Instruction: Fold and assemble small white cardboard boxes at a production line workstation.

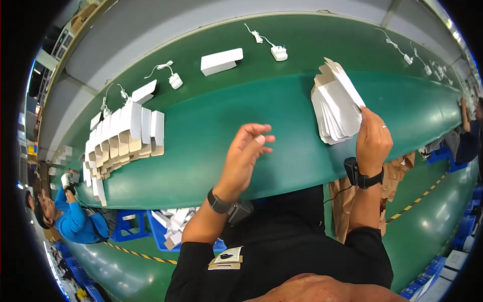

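Observation:
My right hand pinches the edge of a flat, folded white carton on top of a fanned stack of similar cartons. The stack lies on the green belt, right of centre. Over the middle of the belt, my left hand is raised and holds nothing, its fingers apart and partly curled. At the left stand several opened white boxes in close rows, with their tan insides showing.
Along the far side lie a single white box and white plug chargers with cables. A blue bin of white pieces stands below the belt's near edge. Brown paper hangs at the near right. A co-worker sits at the left.

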`<state>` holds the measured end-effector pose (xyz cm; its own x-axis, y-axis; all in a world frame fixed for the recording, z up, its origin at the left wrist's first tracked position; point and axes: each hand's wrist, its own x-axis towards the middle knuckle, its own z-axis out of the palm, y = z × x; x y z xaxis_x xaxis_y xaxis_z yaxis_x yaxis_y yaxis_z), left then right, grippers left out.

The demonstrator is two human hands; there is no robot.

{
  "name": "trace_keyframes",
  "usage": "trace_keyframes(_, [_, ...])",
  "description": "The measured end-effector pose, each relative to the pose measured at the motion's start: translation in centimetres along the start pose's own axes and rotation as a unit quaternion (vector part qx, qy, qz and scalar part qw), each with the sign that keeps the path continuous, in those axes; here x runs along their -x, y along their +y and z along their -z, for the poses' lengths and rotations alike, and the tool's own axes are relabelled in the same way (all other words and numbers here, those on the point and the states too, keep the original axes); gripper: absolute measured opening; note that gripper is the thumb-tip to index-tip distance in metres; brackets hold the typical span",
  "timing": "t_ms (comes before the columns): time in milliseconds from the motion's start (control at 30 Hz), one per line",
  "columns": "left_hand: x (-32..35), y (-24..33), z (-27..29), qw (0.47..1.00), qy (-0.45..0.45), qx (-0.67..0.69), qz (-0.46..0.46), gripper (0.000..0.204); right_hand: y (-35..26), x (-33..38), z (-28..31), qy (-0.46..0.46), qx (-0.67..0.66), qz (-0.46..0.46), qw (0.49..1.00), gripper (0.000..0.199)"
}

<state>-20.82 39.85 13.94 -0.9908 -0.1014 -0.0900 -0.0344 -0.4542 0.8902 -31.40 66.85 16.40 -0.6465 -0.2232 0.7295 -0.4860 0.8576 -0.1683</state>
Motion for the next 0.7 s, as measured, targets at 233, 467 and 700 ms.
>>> trace_keyframes(233, [2.2, -1.7, -0.4, 0.998, -0.057, 0.0, 0.017, 0.021, -1.6, 0.2, 0.3, 0.002, -0.019, 0.129, 0.992, 0.022])
trace_keyframes(467, [2.4, -2.0, -1.1, 0.994, -0.106, -0.014, 0.032, 0.022, -1.9, 1.0, 1.7, -0.133, -0.05, 0.132, 0.981, 0.025])
trace_keyframes(700, [2.0, -0.7, -3.7, 0.995, -0.08, 0.001, -0.056, 0.058, -6.1, 1.4, 5.0, 0.117, -0.103, 0.174, 0.972, 0.023])
